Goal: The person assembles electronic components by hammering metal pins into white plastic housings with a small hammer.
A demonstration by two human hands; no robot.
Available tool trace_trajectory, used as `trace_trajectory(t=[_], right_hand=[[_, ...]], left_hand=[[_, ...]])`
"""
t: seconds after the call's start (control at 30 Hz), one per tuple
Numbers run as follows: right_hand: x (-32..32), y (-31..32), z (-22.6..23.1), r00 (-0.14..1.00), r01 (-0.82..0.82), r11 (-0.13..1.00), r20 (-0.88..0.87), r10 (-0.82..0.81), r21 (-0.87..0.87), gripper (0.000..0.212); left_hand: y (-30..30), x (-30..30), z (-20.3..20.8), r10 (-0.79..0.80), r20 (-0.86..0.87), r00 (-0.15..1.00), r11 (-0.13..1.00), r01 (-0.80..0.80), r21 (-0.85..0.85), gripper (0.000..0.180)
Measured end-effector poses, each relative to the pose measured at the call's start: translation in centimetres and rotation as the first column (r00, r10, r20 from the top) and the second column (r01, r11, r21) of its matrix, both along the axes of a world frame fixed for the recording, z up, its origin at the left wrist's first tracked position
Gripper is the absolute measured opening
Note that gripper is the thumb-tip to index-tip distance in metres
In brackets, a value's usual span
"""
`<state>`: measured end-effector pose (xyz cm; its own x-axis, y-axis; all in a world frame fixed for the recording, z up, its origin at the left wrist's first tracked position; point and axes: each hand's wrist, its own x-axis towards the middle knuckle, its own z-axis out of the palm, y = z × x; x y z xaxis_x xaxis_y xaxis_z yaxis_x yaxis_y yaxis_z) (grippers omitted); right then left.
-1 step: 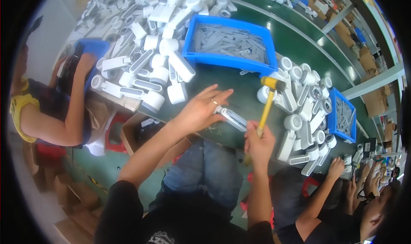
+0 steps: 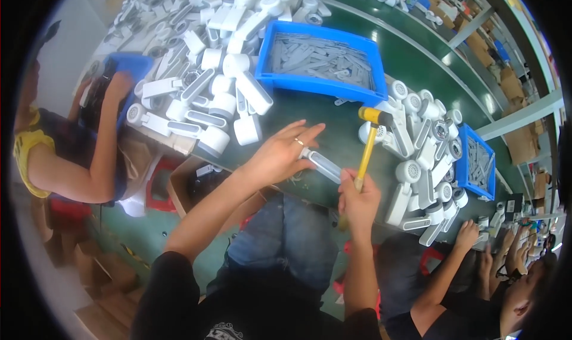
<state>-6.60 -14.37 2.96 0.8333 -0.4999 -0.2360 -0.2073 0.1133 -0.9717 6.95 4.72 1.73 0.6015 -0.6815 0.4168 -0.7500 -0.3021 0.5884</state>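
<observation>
My left hand is curled over the round end of a white handheld fan body, mostly hiding that end. Its handle points to the right, with a grey strip along the upper face. In my right hand is a mallet with a yellow handle, held upright. The mallet's yellow and black head is raised above the bench. Fingertips of my right hand are at the handle's right end; whether they press on it I cannot tell.
A blue bin of grey strips stands beyond my hands. White fan bodies are heaped at left, more at right beside a second blue bin. People sit on both sides; a co-worker's arm is at left.
The mallet and my right hand have shifted slightly left. The grey strip now looks flatter in the handle. My left hand is almost still.
</observation>
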Motion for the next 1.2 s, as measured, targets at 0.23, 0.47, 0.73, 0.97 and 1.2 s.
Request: trace_trajectory(t=[0.23,0.47,0.73,0.97,1.2], right_hand=[[1.1,-1.5,0.9,0.981,-0.159,0.980,-0.130,0.144,-0.117,0.016],[2.0,-1.6,3.3,0.914,-0.282,0.943,-0.350,0.207,-0.178,0.042],[1.6,-1.8,2.0,0.923,-0.196,0.969,-0.305,0.234,0.149,0.039],[-5.1,-1.1,2.4,0.989,-0.105,0.991,-0.092,0.112,0.080,0.056],[-11.2,2.2,6.6,0.958,-0.240,0.909,-0.234,0.165,-0.341,0.056]], left_hand=[[0.3,0.7,-1.4,-0.078,0.183,0.980,0.992,0.094,-0.081,0.055],[0.5,1.5,-1.2,-0.166,0.452,0.876,0.986,0.153,0.066,0.030],[-0.8,1.4,-0.6,-0.221,0.383,0.897,0.974,0.222,0.043,0.026],[-1.0,1.7,-1.1,-0.253,0.438,0.863,0.967,0.245,0.078,0.029],[-1.2,1.4,-0.9,-0.215,0.424,0.880,0.975,0.219,0.040,0.021]])
